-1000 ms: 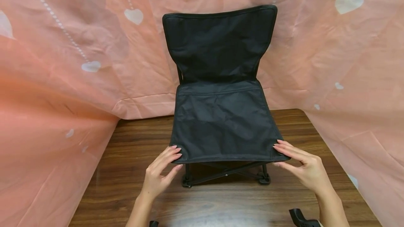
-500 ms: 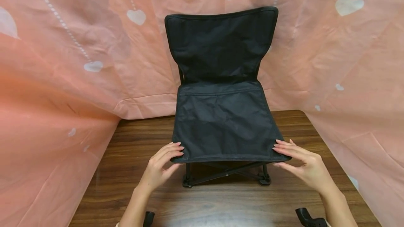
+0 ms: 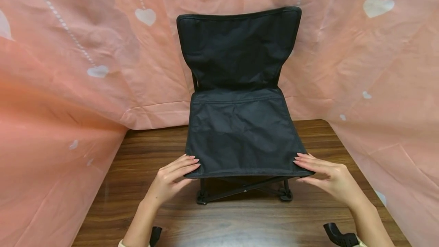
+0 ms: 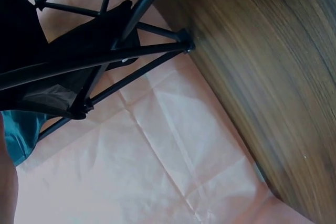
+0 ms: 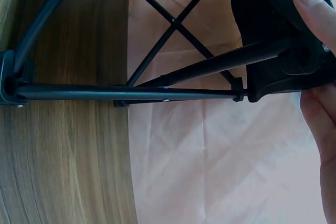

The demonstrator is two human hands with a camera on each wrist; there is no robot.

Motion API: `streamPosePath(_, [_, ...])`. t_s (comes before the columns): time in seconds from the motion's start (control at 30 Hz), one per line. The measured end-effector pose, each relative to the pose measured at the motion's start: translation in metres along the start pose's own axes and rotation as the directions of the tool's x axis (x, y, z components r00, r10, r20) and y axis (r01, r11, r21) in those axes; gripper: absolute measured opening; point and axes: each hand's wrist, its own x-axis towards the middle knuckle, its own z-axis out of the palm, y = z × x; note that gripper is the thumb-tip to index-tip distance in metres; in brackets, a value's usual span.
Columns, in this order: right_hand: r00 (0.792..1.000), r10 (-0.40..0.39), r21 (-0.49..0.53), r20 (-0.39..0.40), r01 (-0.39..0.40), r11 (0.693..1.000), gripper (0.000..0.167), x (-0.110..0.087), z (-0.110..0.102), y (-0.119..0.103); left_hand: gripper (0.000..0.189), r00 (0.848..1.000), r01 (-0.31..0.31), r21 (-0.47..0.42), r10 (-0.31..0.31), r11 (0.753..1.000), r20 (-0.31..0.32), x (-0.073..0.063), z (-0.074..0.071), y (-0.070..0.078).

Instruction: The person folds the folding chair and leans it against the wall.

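Note:
A black folding camp chair (image 3: 241, 136) stands unfolded, its backrest at the far side and its seat toward me. My left hand (image 3: 169, 174) holds the seat's near left corner, fingers on top and thumb below the edge. At the near right corner, my right hand (image 3: 330, 176) grips the same way. The right wrist view shows the thumb (image 5: 317, 17) on the underside by the corner joint, with crossed dark tubes (image 5: 178, 22) beneath the seat. From the left wrist, the frame tubes (image 4: 105, 57) and a bit of teal fabric (image 4: 23, 132) show; most of that hand is hidden.
The chair's feet (image 3: 285, 193) rest on a brown wood-grain surface (image 3: 240, 224). Pink cloth (image 3: 68, 98) with white hearts hangs behind and on both sides, close to the backrest. Black curved pieces (image 3: 339, 235) sit by both wrists.
The left hand has settled further onto the left corner, its thumb moving up under the seat edge. The right hand keeps its hold with small finger shifts. The chair stays put.

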Motion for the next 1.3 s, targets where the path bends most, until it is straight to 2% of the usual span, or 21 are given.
streamPosePath(0.13, [0.999,-0.038,0.032,-0.028,0.039,0.999,0.046,0.002,0.002,0.001,0.032,1.000,-0.015,-0.002,0.015,1.000,-0.016,-0.003,-0.001,-0.002])
streamPosePath(0.37, [0.995,-0.067,0.055,-0.077,0.071,0.996,0.043,0.003,0.007,0.000,0.026,0.997,-0.064,-0.078,0.060,0.995,-0.053,-0.005,-0.002,-0.010])
streamPosePath(0.53, [0.991,-0.089,0.073,-0.103,0.097,0.993,0.041,0.008,0.009,-0.005,0.027,0.998,-0.052,-0.097,0.048,0.994,-0.047,-0.005,-0.004,-0.010])
streamPosePath(0.67, [0.986,-0.110,0.054,-0.122,0.117,0.992,0.043,0.009,0.010,-0.008,0.026,0.998,-0.055,-0.075,0.052,0.996,-0.036,-0.003,-0.006,-0.009])
streamPosePath(0.8, [0.984,-0.108,0.089,-0.139,0.121,0.989,0.042,0.006,0.013,-0.008,0.023,0.997,-0.073,-0.052,0.071,0.996,-0.042,-0.001,-0.007,-0.009])
streamPosePath(1.0, [0.983,-0.096,0.116,-0.155,0.114,0.987,0.042,0.004,0.016,-0.007,0.021,0.996,-0.077,-0.089,0.073,0.993,-0.052,-0.001,-0.007,-0.009])
streamPosePath(1.3, [0.980,-0.104,0.108,-0.168,0.123,0.987,0.043,0.016,0.013,-0.020,0.021,0.997,-0.052,-0.105,0.047,0.993,-0.058,0.001,-0.007,-0.005])
